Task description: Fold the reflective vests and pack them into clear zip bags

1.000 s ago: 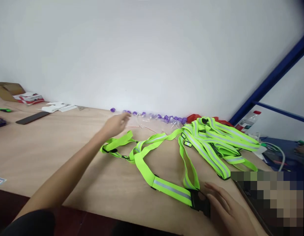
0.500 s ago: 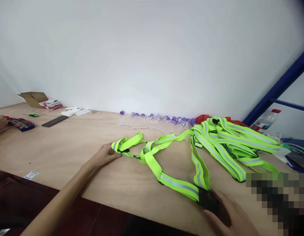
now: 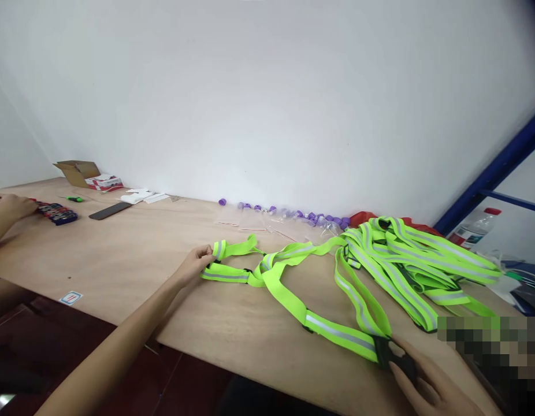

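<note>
A neon-yellow reflective strap harness (image 3: 341, 334) with a grey stripe lies spread in loops on the table. My left hand (image 3: 195, 264) pinches the far left loop, fingers closed on the band. At the lower right, my right hand (image 3: 432, 381) grips the black end piece (image 3: 395, 357) where two bands meet, its thumb and fingers around it. Small black sliders sit on the bands. Behind my right hand, a pile of similar reflective straps (image 3: 406, 254) joins or overlaps the spread-out harness; I cannot tell which.
Purple caps (image 3: 311, 218) and clear plastic bags (image 3: 252, 219) line the wall. At left are a co-worker's hand (image 3: 14, 209), a dark flat bar (image 3: 110, 210), white papers (image 3: 144, 196) and a cardboard box (image 3: 77, 172). A red-capped bottle (image 3: 475, 228) stands at right.
My left hand has closed on the left loop and lifted its band slightly. My right hand has shifted right with the black piece, stretching the lower band. The view has shifted somewhat.
</note>
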A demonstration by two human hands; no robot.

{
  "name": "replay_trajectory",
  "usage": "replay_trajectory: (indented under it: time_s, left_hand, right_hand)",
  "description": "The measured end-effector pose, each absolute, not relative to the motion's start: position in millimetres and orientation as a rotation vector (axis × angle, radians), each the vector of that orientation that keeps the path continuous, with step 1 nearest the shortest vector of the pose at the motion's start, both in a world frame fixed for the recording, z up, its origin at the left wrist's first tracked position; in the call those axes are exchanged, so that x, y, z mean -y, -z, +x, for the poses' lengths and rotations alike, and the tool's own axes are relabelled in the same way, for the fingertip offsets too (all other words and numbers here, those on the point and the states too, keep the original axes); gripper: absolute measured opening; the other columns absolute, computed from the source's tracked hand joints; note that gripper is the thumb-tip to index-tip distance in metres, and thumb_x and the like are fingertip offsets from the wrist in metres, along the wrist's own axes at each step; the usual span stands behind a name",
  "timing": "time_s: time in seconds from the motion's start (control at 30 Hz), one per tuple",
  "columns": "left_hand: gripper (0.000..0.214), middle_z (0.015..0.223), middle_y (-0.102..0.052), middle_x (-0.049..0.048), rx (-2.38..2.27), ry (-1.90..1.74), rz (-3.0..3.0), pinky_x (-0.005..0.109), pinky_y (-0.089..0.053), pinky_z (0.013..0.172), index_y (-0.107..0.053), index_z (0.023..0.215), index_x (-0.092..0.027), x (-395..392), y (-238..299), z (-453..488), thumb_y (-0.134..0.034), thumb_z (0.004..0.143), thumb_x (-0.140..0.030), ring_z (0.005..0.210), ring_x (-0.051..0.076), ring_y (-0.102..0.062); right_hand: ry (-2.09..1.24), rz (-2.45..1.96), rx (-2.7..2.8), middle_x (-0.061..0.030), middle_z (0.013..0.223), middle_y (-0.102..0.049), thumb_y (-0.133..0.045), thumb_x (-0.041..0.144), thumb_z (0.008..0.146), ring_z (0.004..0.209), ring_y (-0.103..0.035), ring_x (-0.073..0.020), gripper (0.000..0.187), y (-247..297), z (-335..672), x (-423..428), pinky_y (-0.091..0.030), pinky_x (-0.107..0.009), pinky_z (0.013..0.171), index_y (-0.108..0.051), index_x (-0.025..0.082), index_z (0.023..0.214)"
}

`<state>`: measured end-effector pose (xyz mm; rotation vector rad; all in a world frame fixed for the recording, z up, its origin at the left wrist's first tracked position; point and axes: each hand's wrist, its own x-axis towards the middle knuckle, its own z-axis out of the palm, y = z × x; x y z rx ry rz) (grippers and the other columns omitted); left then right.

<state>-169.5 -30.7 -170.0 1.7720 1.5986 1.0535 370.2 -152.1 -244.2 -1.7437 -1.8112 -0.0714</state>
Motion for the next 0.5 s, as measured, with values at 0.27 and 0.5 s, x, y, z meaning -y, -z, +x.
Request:
replay_trajectory:
  time_s: [0.27, 0.5]
  left_hand:
    - [0.024, 0.069, -0.051, 0.0017, -1.952, -0.865, 1.905, 0.029, -0.034, 0.058, -0.038, 0.060, -0.021, 35.7, 151.8, -156.3, -0.058, 0.072, -0.030, 0.065, 0.021, -0.056]
    - [0.036, 0.104, -0.071, 0.0099, -1.789, -0.734, 1.958, 0.036, -0.050, 0.076, -0.058, 0.111, -0.023, 41.7, 152.2, -136.3, -0.051, 0.087, -0.050, 0.090, 0.029, -0.068]
  right_hand:
    - [0.333, -1.720, 1.842, -0.0084, 0.095, -0.073, -0.051, 0.034, 0.085, 0.079, -0.068, -0.0270, 0.045, 228.6, 360.1, 149.6, -0.051, -0.035, 0.065, -0.063, 0.022, 0.127]
    - [0.295, -1.723, 1.847, -0.0118, 0.091, -0.069, -0.043, 0.040, 0.090, 0.082, -0.067, -0.0308, 0.050, 204.4, 338.5, 144.8, -0.051, -0.042, 0.075, -0.058, 0.018, 0.132]
